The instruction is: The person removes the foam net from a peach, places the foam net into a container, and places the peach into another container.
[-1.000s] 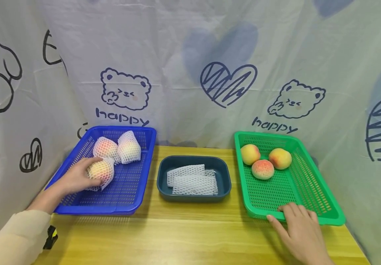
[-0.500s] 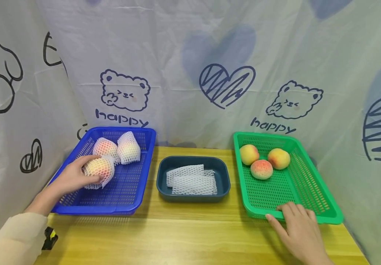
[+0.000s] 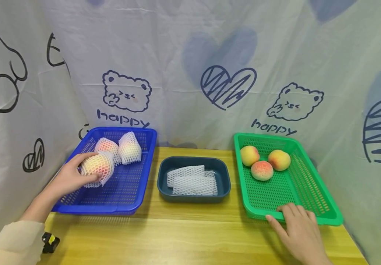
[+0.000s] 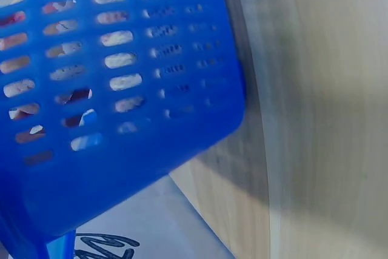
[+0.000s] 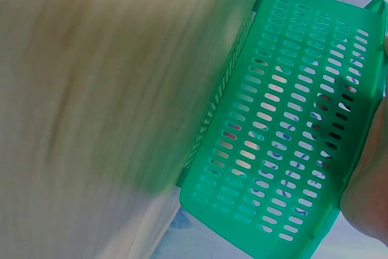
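Observation:
My left hand point(image 3: 72, 176) holds a peach point(image 3: 95, 167) in a white foam net, thumb on its near side and fingers behind it, inside the blue basket point(image 3: 145, 173). Two more netted peaches, one rounded point(image 3: 106, 146) and one standing taller point(image 3: 129, 148), lie behind it. On the right, my right hand point(image 3: 301, 230) grips the near rim of the green basket point(image 3: 253, 211), fingers over the edge. Three bare peaches sit toward its back: a left one point(image 3: 249, 155), a speckled one point(image 3: 262, 170) and a right one point(image 3: 279, 160).
Between the baskets stands a dark teal tray point(image 3: 193, 198) with several flattened white foam nets point(image 3: 194, 185). A small black and yellow object point(image 3: 50, 243) lies by my left sleeve. A printed curtain point(image 3: 177, 110) hangs behind the wooden table point(image 3: 163, 235).
My left hand, with the netted peach in its grip, has shifted slightly left and up within the blue basket. My right hand stays on the green rim.

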`<state>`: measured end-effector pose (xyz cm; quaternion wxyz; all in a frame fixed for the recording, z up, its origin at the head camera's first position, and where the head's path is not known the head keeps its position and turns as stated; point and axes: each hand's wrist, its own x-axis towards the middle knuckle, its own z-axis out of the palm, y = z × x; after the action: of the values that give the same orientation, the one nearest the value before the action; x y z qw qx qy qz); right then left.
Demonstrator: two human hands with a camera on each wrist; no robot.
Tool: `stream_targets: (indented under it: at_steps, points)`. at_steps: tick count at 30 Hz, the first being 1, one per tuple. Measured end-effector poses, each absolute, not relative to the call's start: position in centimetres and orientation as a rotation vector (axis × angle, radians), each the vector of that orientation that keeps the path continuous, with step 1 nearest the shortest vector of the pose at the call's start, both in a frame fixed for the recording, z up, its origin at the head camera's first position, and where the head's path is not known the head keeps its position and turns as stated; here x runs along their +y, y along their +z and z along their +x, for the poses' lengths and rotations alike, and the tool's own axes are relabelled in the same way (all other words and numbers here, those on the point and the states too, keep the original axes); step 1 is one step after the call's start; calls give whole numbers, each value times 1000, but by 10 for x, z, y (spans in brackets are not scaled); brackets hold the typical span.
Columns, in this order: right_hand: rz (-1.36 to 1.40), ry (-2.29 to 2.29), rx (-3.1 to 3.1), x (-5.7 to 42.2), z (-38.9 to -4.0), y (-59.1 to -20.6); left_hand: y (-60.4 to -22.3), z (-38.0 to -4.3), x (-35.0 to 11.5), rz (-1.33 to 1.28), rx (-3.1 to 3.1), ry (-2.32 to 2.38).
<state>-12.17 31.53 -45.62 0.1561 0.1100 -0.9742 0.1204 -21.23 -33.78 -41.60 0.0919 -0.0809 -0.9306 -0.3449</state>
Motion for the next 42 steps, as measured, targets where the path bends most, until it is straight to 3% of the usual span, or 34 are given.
stream_targets:
  at_steps: [27,42]
  points:
    - [311,341,-2771,315,-121,-459,-405,-176,-280,-175,-2413,-1272]
    - [319,342,-2737,315,-122,-459,-397,-161,-234,-410,-2263,-1392]
